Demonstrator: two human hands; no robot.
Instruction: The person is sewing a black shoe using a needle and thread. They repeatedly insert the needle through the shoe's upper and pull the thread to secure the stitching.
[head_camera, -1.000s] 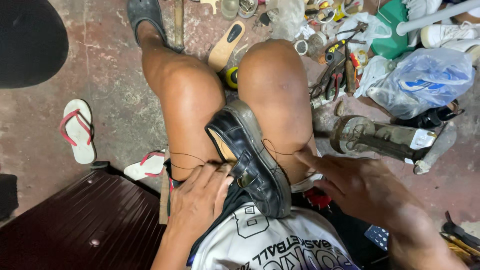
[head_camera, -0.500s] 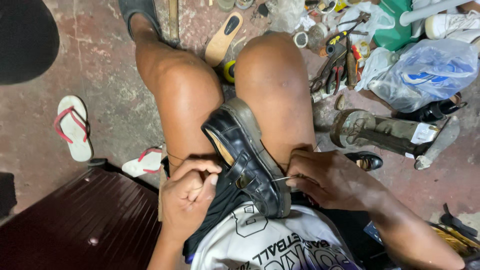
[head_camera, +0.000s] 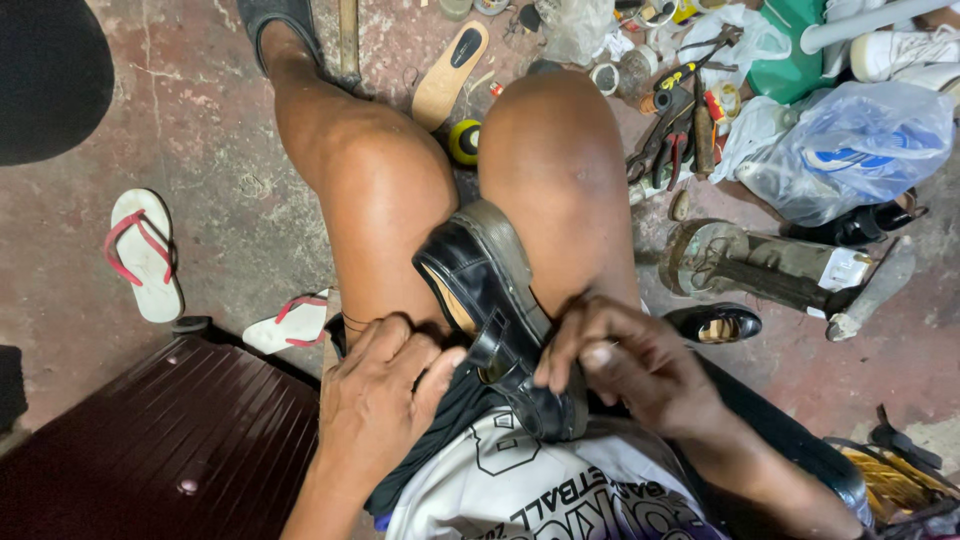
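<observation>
Two hands are working one black shoe (head_camera: 495, 320), which is lying wedged between the person's knees, its long axis running from 11 o'clock to 5 o'clock. At 9 o'clock of the shoe, a white and red flip-flop (head_camera: 143, 255) is lying on the floor. The left hand (head_camera: 385, 400) is pressing against the shoe's near side, fingers curled together, thumb touching the upper. The right hand (head_camera: 630, 365) is gripping from 3 o'clock, fingertips pinching the sole edge; both are equally near. At 1 o'clock, pliers (head_camera: 665, 135) and a plastic bag (head_camera: 860, 150) are cluttering the floor, well apart.
</observation>
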